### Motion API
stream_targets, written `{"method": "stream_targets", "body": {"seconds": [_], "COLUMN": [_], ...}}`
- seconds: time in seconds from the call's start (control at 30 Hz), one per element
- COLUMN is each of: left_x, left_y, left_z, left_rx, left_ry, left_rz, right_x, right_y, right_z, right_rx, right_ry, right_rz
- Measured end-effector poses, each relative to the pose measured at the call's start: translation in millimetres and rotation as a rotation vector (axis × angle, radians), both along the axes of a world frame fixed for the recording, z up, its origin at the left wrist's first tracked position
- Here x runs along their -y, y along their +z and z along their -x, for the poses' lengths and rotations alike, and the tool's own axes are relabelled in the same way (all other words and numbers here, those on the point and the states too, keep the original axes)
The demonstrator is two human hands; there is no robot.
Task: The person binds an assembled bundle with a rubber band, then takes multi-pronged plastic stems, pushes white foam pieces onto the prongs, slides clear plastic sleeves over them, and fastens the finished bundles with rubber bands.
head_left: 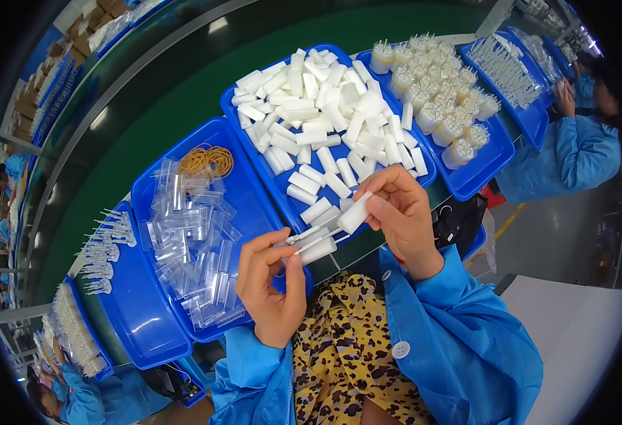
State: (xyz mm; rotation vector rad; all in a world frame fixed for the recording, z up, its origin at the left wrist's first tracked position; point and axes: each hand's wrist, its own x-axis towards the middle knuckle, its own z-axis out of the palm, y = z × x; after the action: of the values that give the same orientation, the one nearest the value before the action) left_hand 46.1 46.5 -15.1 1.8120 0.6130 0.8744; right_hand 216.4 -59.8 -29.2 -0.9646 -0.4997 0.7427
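Close in front of my body, my left hand [274,287] is closed on a thin white pronged piece [311,241], gripping it between thumb and fingertips. A white foam-like cylinder [318,251] sits on this piece by my left fingertips. My right hand [404,221] pinches another white cylinder [355,214] between thumb and fingers. It is tilted, its lower end at the tip of a thin white prong. Just beyond both hands is a blue tray [258,167] with a heap of loose white cylinders [339,106]. My left fingers partly hide the pronged piece.
Left of the heap, a blue tray [247,207] holds clear plastic sleeves [190,241] and yellowish rubber bands [208,161]. Farther left, another tray [144,322] carries white pronged pieces [102,248]. Cylinder bundles [438,92] fill a tray at right. Behind runs a green belt [148,120]; co-workers sit at both sides.
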Motion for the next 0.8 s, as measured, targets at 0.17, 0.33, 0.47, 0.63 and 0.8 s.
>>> {"method": "stream_targets", "body": {"seconds": [0.17, 0.33, 0.47, 0.63, 0.8], "left_x": [6, 8, 9, 6, 8], "left_y": [-2, -3, -4, -16, -15], "left_z": [-4, -6, -7, -8, -7], "left_rx": [-0.010, -0.055, -0.078, -0.052, 0.061], "left_ry": [0.011, 0.036, 0.045, 0.014, -0.028], "left_rz": [-0.017, -0.123, -0.175, -0.182, 0.044], "right_x": [8, 11, 4, 0, -5], "right_y": [-3, -5, -7, -11, -7], "right_z": [-3, 2, 18, 23, 25], "right_rx": [0.073, 0.184, 0.196, 0.659, 0.929], "right_ry": [-0.051, 0.003, -0.057, -0.211, -0.365], "right_rz": [0.019, 0.010, 0.008, 0.133, 0.183]}}
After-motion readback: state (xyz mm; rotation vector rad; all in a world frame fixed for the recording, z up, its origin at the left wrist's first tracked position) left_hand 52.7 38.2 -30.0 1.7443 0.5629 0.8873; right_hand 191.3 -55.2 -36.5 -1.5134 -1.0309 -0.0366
